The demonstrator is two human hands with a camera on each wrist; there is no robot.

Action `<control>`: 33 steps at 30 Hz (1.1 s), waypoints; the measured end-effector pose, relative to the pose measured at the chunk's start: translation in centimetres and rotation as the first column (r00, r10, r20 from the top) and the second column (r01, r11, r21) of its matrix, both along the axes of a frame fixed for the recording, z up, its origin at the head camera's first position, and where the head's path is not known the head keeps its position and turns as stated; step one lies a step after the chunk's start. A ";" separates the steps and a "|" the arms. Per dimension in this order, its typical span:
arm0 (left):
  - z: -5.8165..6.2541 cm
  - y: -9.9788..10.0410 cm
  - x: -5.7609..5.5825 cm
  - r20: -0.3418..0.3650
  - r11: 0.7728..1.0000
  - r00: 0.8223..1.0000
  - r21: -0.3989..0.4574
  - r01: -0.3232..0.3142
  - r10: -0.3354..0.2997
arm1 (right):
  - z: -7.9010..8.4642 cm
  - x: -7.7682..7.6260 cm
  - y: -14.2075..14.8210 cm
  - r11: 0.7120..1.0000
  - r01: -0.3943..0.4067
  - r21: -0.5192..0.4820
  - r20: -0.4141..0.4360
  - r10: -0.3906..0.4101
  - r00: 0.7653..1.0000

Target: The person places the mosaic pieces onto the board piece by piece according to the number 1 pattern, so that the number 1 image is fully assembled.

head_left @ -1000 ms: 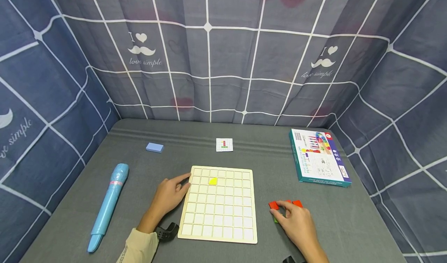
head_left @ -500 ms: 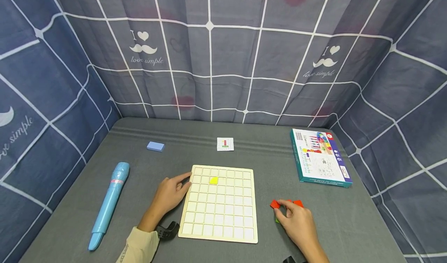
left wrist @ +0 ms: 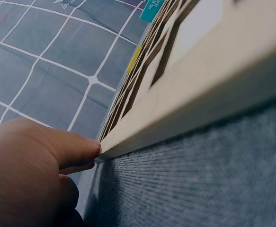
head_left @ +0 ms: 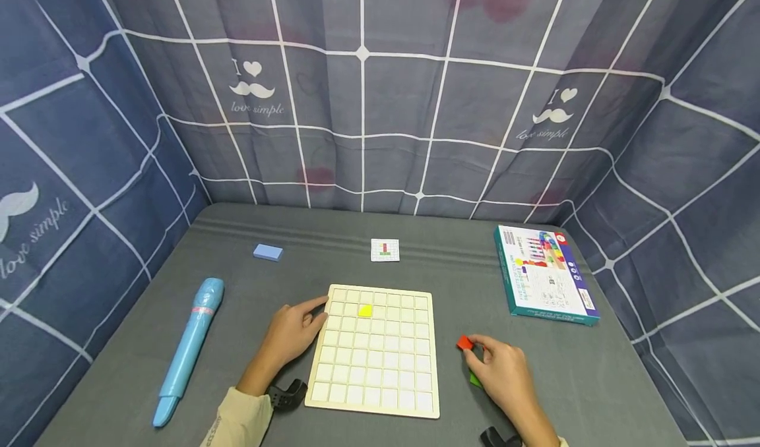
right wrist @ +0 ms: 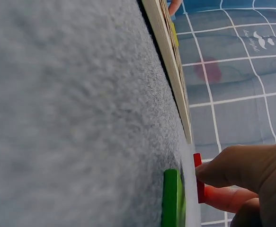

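Red square tile point(head_left: 464, 343) is in our right hand point(head_left: 503, 373), pinched thumb-to-finger, between the grid board point(head_left: 374, 361) and the right edge of the table point(head_left: 594, 368). We can't tell if it's lifted. Our left hand point(head_left: 291, 333) has its index finger stretched out, just touching the grid board near its far left corner.

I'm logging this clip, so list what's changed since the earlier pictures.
The right hand, already at the red tile earlier, has shifted it slightly away from the person or upward; I can't tell which. The other red pieces no longer show behind that hand, while more of the green piece does. Unchanged: the left hand at the edge of the grid board, the yellow tile on it.
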State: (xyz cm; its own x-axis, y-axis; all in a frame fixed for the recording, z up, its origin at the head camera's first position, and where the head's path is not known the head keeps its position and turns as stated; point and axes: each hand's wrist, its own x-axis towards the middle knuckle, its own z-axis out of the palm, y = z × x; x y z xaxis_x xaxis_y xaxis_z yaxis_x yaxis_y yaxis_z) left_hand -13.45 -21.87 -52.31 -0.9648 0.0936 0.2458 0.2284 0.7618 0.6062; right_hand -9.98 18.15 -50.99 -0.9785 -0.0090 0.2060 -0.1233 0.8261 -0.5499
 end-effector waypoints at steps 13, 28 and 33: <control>-0.3 0.1 0.1 -0.018 1.000 1.000 -0.019 -0.013 0.012 | 0.3 -1.7 -1.6 0.999 -0.032 -0.006 -0.022 0.032 0.999; -0.2 0.1 0.0 -0.009 1.000 1.000 0.002 -0.008 0.008 | 0.8 -3.0 -4.1 0.992 -0.126 0.003 -0.081 0.126 0.989; -0.2 0.1 0.0 -0.013 1.000 1.000 -0.002 -0.009 0.009 | 1.2 -3.5 -5.3 0.986 -0.165 -0.010 -0.071 0.164 0.984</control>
